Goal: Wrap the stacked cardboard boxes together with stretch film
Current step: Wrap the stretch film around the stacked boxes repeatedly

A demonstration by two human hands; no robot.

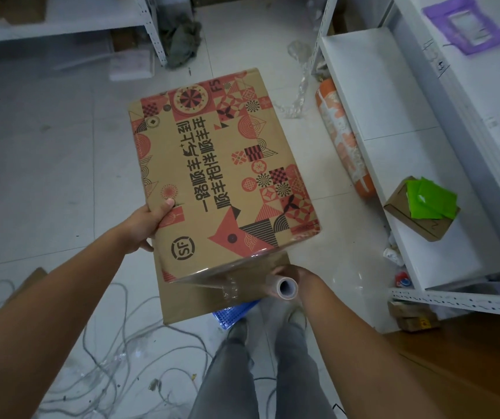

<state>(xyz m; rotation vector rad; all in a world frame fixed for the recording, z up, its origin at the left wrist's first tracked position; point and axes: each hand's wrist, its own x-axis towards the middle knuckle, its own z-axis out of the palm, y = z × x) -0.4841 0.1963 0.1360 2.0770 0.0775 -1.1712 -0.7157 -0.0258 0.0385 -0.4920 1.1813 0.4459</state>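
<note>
Boxes (221,176), head view: a stack of cardboard standing on the tiled floor (46,176) mid-frame, directly ahead of the person's legs (258,367). Top box carries red and black printed patterns, bold characters and a round SJ logo near its front left corner. A plainer box (200,300) below sticks out at the near side. A blue crate (233,314) shows under the stack's near edge.

Left hand (149,225) grips the top box's left edge, thumb lying on the printed top face, fingers curled under the side.

Right hand (288,275) is wrapped around the film roll (283,287) at the stack's near right corner; the roll's open core end faces the camera. Fingers mostly hidden behind the roll. Clear film (227,278) runs from the roll across the near face of the stack, bunched and wrinkled close to the roll, reaching the front edge of the top box.

Surroundings: white shelf (378,122) on the right, holding a small carton (421,219) with green bags (427,198) on top. An orange patterned roll (342,137) lies on the floor just beside that shelf. Loose plastic scrap (300,86) lies beyond it. Grey cables (97,352) tangle on the floor at lower left. A second shelf (61,22) at top left, a grey rag (182,37) by its post. Purple frame (466,25) top right, blurred.
</note>
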